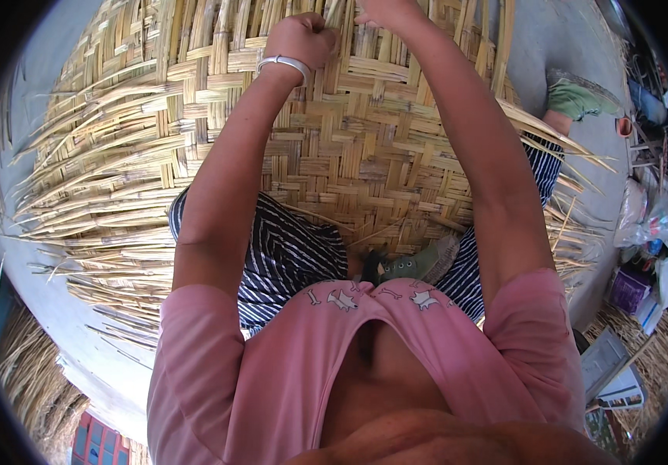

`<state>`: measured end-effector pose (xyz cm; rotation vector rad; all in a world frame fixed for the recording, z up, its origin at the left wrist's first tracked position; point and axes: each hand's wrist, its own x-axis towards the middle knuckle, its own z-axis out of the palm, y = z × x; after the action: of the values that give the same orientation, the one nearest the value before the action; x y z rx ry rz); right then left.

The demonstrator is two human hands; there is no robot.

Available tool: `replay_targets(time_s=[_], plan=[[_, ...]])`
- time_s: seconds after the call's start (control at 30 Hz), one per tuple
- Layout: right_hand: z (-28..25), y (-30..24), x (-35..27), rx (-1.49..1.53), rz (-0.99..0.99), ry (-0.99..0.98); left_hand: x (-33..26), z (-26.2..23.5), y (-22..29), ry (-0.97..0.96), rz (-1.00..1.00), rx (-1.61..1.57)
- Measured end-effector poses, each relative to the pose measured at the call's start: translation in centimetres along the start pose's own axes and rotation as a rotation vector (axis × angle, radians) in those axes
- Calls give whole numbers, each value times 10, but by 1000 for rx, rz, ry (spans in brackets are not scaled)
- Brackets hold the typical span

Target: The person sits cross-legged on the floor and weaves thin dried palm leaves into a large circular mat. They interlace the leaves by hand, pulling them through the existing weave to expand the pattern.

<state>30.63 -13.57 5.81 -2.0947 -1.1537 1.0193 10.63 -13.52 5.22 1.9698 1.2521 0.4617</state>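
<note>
The person wears a pink, short-sleeved cloth top point(272, 372) with a wide, rounded neckline. Across its chest run small white printed animals point(341, 301) and bone shapes point(312, 297), traced in dark outlines. The loose, dark cloth trousers point(291, 260) bear thin, uneven white stripes. One green lace-up shoe point(419, 266) shows small pale eyelets and a greyish sole; the other shoe point(574, 99) is also green. A slim, silver-coloured bangle point(287, 61) circles the wrist of the left hand point(300, 40).
</note>
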Motion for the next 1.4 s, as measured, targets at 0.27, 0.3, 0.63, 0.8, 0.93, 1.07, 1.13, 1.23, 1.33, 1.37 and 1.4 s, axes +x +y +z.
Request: replay_targets(time_s=[0.27, 0.3, 0.63, 0.8, 0.93, 1.07, 1.13, 1.23, 1.33, 1.37, 1.4], plan=[[-4, 16, 31, -549, -227, 125, 9, 5, -7, -113, -256, -447], [-4, 8, 30, -491, -150, 59, 9, 3, -7, -113, -247, -409], [-1, 51, 91, 515, 215, -155, 8, 9, 1, -118, -210, -288], [-21, -9, -5, 905, 79, -167, 7, 20, -10, -25, -114, -42], [-19, 23, 0, 1195, 158, -467, 8, 17, -2, -120, -107, -17], [5, 17, 0, 1101, 306, -298, 2, 10, -3, -173, 9, -51], [10, 8, -3, 776, 259, -187, 1, 11, -7, -194, 28, -98], [12, 12, -3, 371, 131, -19, 1, 10, -4, -255, 29, -130], [10, 5, -20, 684, 148, -117, 2, 11, -8, -266, 53, -134], [7, 14, -20, 739, 177, -69, 3, 13, -6, -263, 61, -122], [4, 29, -21, 793, 205, -27, 3, 13, -4, -258, 65, -109]])
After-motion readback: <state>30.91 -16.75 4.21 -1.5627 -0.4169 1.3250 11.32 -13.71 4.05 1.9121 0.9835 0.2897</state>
